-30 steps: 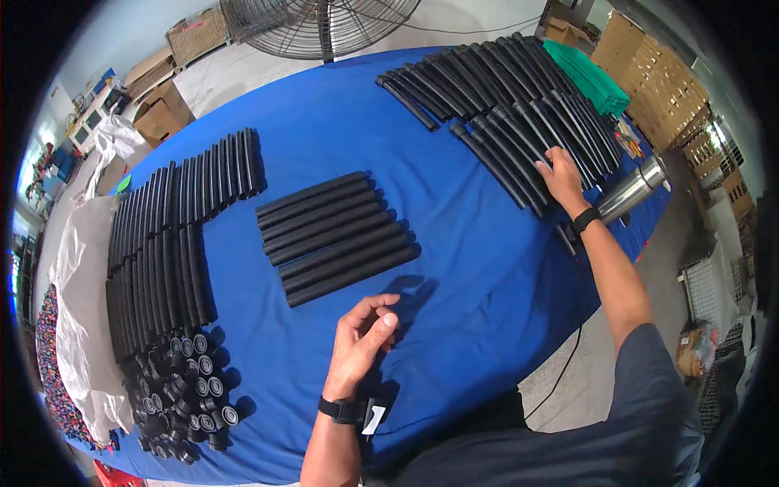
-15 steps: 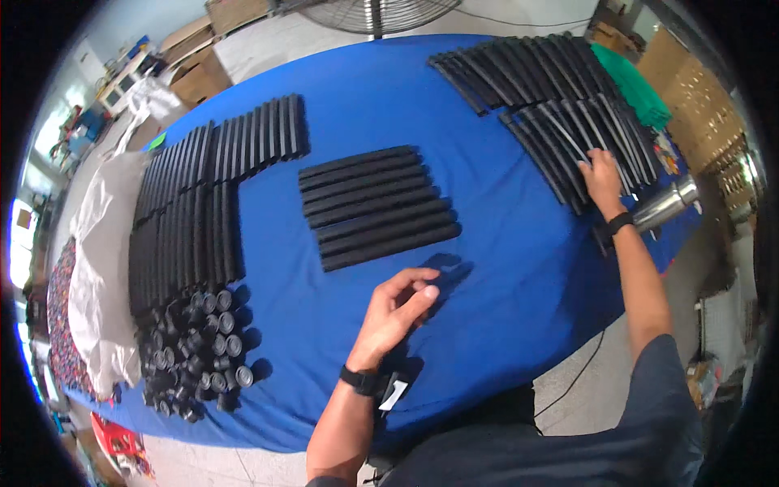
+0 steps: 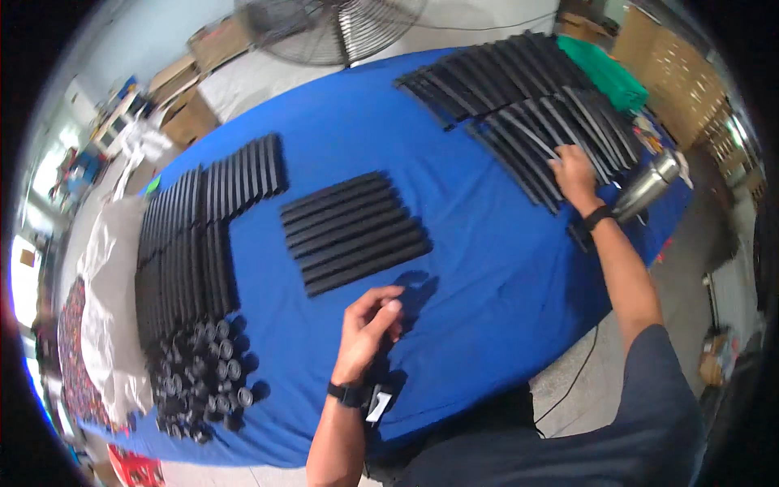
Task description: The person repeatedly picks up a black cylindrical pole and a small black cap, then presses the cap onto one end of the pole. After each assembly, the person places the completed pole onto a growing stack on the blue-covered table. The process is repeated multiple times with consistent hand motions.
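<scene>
My right hand [image 3: 576, 172] is at the near end of a bundle of black tubes [image 3: 519, 158] on the right of the table. Its fingers are closed on one slim black tube [image 3: 531, 136] with a pale shine along it. Over the blue cloth my left hand [image 3: 367, 329] hovers with loosely curled fingers, thumb a little apart, nothing visible in it. Just beyond it, several black tubes [image 3: 353, 231] lie side by side in a row. A dark band is on each wrist; a white tag [image 3: 378, 404] hangs by the left one.
More black tubes [image 3: 187, 276] are stacked at the left, with a heap of round black caps [image 3: 199, 377] in front. A white sack [image 3: 114, 308] lies along the left edge. At the right are a steel bottle [image 3: 649, 187] and green material [image 3: 604, 73]. A fan [image 3: 333, 32] stands beyond the blue-covered table [image 3: 487, 284].
The view has shifted, so the table's things sit lower and further left. My right hand remains at the right bundle. My left hand's fingers and thumb have drawn slightly closer.
</scene>
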The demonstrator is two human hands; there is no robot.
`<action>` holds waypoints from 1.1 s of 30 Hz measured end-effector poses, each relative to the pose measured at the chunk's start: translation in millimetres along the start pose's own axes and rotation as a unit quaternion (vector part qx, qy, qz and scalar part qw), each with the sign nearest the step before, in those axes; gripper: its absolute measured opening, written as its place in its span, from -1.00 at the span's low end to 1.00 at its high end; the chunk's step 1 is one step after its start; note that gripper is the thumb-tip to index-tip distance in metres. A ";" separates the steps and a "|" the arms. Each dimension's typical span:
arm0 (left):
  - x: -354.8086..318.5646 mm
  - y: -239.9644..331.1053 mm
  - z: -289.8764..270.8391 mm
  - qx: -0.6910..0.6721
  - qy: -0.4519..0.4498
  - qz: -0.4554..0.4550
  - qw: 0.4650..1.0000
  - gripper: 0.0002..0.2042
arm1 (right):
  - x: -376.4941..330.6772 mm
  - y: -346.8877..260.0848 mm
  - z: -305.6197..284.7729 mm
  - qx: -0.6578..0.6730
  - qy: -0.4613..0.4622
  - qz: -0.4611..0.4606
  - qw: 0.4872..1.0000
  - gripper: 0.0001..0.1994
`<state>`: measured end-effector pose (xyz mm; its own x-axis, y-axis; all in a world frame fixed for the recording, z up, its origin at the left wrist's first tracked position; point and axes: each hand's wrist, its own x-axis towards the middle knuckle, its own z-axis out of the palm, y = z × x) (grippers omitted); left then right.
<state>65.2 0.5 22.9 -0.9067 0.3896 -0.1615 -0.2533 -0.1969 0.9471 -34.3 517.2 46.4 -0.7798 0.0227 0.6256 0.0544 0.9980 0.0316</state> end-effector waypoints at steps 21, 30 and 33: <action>5.1 -8.5 3.3 -0.020 0.008 0.034 0.999 -0.74 | -5.7 -44.3 -16.1 -0.026 -0.064 0.068 0.995 -0.55; 4.1 -9.5 2.0 -0.008 0.003 0.039 0.999 -0.74 | -22.4 -101.5 1.5 -0.049 -0.240 0.008 0.969 -0.17; 3.9 -11.3 -0.1 -0.009 0.002 0.035 0.999 -0.74 | -24.1 -97.3 4.0 -0.037 -0.207 0.018 0.977 -0.26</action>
<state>64.5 4.1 11.5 -0.9238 0.3703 -0.0972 -0.1958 -0.2387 0.9511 -23.3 419.8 25.1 -0.9614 0.0950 0.2584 0.1198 0.9894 0.0821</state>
